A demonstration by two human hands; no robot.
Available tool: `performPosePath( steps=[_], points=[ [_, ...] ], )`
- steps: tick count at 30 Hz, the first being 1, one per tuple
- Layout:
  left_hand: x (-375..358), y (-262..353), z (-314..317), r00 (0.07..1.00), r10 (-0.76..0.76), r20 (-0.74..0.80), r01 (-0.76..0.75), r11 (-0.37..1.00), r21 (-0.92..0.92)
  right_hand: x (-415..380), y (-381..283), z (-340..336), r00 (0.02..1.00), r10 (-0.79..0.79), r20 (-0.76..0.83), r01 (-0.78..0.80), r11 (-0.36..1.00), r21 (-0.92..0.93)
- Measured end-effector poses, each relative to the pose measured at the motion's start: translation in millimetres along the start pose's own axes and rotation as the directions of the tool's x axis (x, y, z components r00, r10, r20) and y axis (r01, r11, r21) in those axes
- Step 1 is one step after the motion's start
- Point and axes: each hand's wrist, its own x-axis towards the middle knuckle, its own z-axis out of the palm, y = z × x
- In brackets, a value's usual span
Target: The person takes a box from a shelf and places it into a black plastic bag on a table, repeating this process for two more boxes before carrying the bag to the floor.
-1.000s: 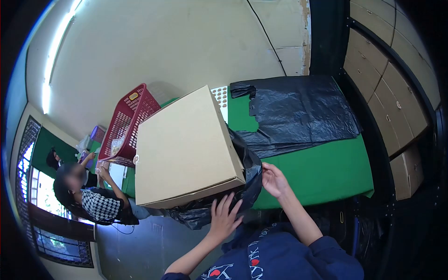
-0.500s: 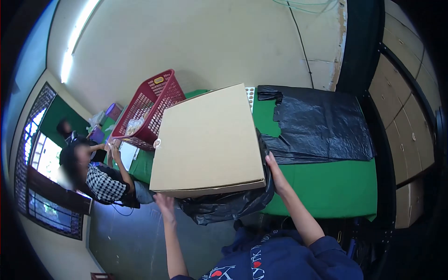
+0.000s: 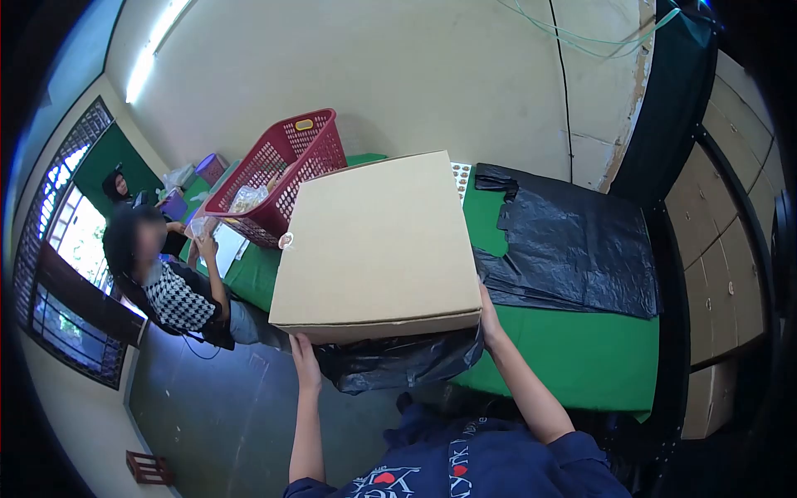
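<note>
A large flat cardboard box (image 3: 374,241) is in front of me, with a small round sticker at its left edge. A black plastic bag (image 3: 403,361) lies around its underside and right side and hangs below the near edge. My left hand (image 3: 305,363) holds the box at the near left corner, its fingertips against the lower front edge. On the near right corner my right hand (image 3: 490,319) grips the box's side, over or beside the bag; some of its fingers are hidden.
Flat black plastic bags (image 3: 573,236) lie on the green-covered table (image 3: 573,357). A red basket (image 3: 274,178) with small packets stands at the left. Two people are at the left; the nearer person (image 3: 178,290) handles a packet. Cardboard boxes (image 3: 718,274) are stacked on the right rack.
My left hand has moved from below the corner, fingers spread, to a hold on the box's near left corner. The near side of the bag now hangs lower under the box. The view has shifted slightly.
</note>
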Motion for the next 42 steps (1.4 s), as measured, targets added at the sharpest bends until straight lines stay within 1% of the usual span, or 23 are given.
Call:
performPosePath(
  steps=[3,4,6,7,8,9,10,11,12,14,17,18,21,24,27,28,31,34,37,38,41,42],
  points=[
    [-29,57,23,0.97,0.186,0.155,-0.194,0.98,0.041,13,-2,0,0.997,-0.05,-0.065,0.04,0.989,-0.144],
    [-30,62,22,0.962,0.22,0.162,-0.232,0.971,0.057,9,-7,4,0.99,-0.117,-0.081,0.096,0.969,-0.227],
    [-30,66,20,0.942,0.286,0.175,-0.305,0.948,0.09,21,4,-18,0.995,-0.1,0.008,0.099,0.962,-0.253],
    [-29,69,20,0.95,0.263,0.167,-0.278,0.958,0.073,24,6,-31,0.994,-0.091,0.056,0.103,0.958,-0.267],
    [-29,71,20,0.958,0.239,0.157,-0.251,0.966,0.056,22,2,-39,0.992,-0.062,0.106,0.081,0.978,-0.191],
    [-29,71,20,0.965,0.215,0.149,-0.223,0.974,0.039,15,7,-44,0.99,-0.133,-0.048,0.126,0.983,-0.131],
    [-30,68,22,0.966,0.225,0.126,-0.231,0.973,0.029,6,1,-48,0.972,-0.196,0.131,0.215,0.965,-0.152],
    [-31,64,24,0.967,0.234,0.102,-0.238,0.971,0.02,-1,-5,-50,0.919,-0.247,0.307,0.305,0.94,-0.156],
    [-33,60,26,0.967,0.242,0.079,-0.244,0.97,0.011,-2,-4,-50,0.931,-0.251,0.265,0.328,0.895,-0.302],
    [-36,56,27,0.968,0.241,0.067,-0.242,0.97,0.017,-5,-3,-47,0.944,-0.275,0.183,0.33,0.752,-0.571],
    [-36,54,34,0.965,0.263,0.025,-0.262,0.965,-0.021,2,-13,-37,0.938,-0.302,0.169,0.346,0.797,-0.496],
    [-36,52,35,0.962,0.274,0.004,-0.274,0.961,-0.039,10,-8,-40,0.901,-0.398,0.172,0.427,0.749,-0.507],
    [-32,36,33,0.968,0.251,-0.006,-0.25,0.959,-0.133,17,-6,-43,0.871,-0.421,0.255,0.487,0.66,-0.573],
    [-29,31,31,0.956,0.289,-0.047,-0.293,0.95,-0.104,14,-5,-38,0.847,-0.468,0.251,0.514,0.604,-0.61],
    [-32,25,33,0.944,0.321,-0.082,-0.327,0.942,-0.079,23,2,-42,0.835,-0.507,0.214,0.52,0.599,-0.609],
    [-33,23,35,0.939,0.33,-0.097,-0.338,0.938,-0.08,26,4,-42,0.818,-0.53,0.222,0.54,0.578,-0.612],
    [-37,18,39,0.924,0.357,-0.14,-0.369,0.926,-0.08,24,-2,-40,0.874,-0.442,0.204,0.465,0.635,-0.616],
    [-42,14,40,0.911,0.378,-0.165,-0.394,0.916,-0.076,18,-6,-36,0.893,-0.386,0.231,0.442,0.654,-0.614],
    [-38,13,36,0.91,0.386,-0.15,-0.4,0.914,-0.077,15,-3,-34,0.872,-0.414,0.263,0.485,0.651,-0.584],
    [-38,12,34,0.914,0.379,-0.144,-0.393,0.916,-0.08,13,-5,-35,0.893,-0.35,0.282,0.449,0.685,-0.573],
    [-39,14,28,0.931,0.348,-0.11,-0.354,0.934,-0.044,28,13,-66,0.933,-0.304,0.191,0.354,0.869,-0.346],
    [-40,16,27,0.938,0.333,-0.098,-0.337,0.941,-0.025,29,8,-64,0.958,-0.267,0.107,0.281,0.947,-0.153]
  ],
)
